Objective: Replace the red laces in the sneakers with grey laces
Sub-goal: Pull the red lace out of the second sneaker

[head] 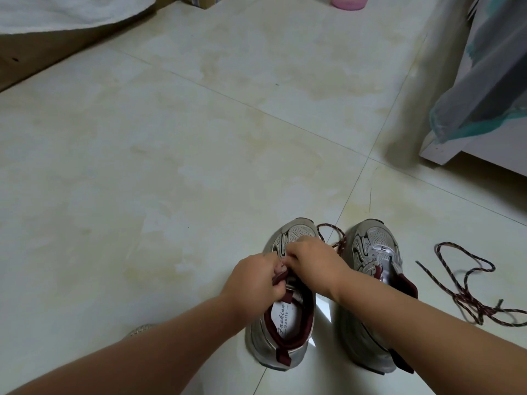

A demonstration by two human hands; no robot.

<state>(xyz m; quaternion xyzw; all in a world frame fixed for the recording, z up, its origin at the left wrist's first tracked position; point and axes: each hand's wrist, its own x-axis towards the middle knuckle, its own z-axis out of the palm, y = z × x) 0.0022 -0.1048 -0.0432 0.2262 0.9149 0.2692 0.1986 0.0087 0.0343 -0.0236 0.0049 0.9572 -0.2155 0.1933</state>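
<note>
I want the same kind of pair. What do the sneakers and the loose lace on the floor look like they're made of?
Left sneaker and right sneaker: perforated grey mesh toes, slightly shiny silver overlays, likely synthetic, with dark red fabric collars. Loose lace: round braided cord, dark red with light flecks, probably polyester, though that's a guess.

The floor [199, 138] is pale cream tile with yellowish blotches and thin grey seams. Both sneakers, one at lower centre [282, 337] and one right of it [373, 252], are silver-grey with white mesh toes, black swirls and dark red collars. The insole [281, 315] is white with dark lettering. The loose lace [467, 295] at lower right is dark red, speckled. Upper left shows white cloth [57, 12]; top centre, a pink container [349, 1]; upper right, grey and teal fabric [484, 89].
</note>
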